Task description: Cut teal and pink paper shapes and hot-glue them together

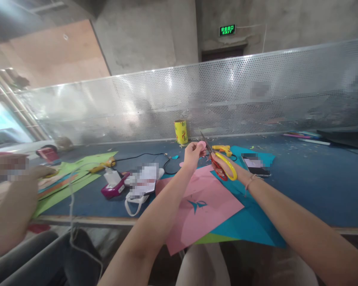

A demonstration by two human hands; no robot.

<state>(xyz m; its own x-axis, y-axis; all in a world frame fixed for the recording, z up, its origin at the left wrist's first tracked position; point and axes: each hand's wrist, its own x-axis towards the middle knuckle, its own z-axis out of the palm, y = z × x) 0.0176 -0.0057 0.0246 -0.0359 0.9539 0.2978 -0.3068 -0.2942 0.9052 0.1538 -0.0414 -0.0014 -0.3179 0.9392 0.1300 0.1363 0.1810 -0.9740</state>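
Note:
Between the fingers of my left hand (193,152) is a small rounded piece of pink paper (201,145). My right hand (215,161) grips scissors (233,169) with one yellow and one red handle loop. Their blades point up and away, right beside the pink piece; I cannot tell whether they touch it. Below my hands lies a large pink sheet (214,198) with a cut-out opening that shows blue through it. Under that sheet are a blue sheet (253,224) and a strip of green sheet (216,238) at the table's front edge.
A yellow cylinder (181,132) stands by the perforated metal screen (155,103). A yellow glue gun (222,150) and a phone (256,165) lie right of my hands. To the left are a purple power strip (113,190), cables and another phone (144,180). A co-worker's arm (14,202) reaches in at far left.

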